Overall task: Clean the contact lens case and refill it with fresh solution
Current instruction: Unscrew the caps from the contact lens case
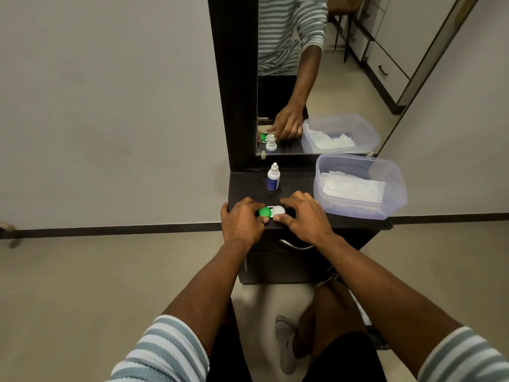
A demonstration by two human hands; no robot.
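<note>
The contact lens case (271, 211) lies on the dark dresser top (297, 186) near its front edge, with a green cap on the left and a white cap on the right. My left hand (242, 221) grips the green cap side with its fingers. The fingers of my right hand (304, 215) close around the white cap side. A small white solution bottle (273, 177) with a blue label stands upright behind the case, capped, apart from both hands.
A clear plastic tub (396, 188) holding white tissues sits at the right of the dresser top. A mirror (316, 78) rises behind and reflects the bottle, tub and a hand. Below the top is a drawer with a metal handle (296, 245).
</note>
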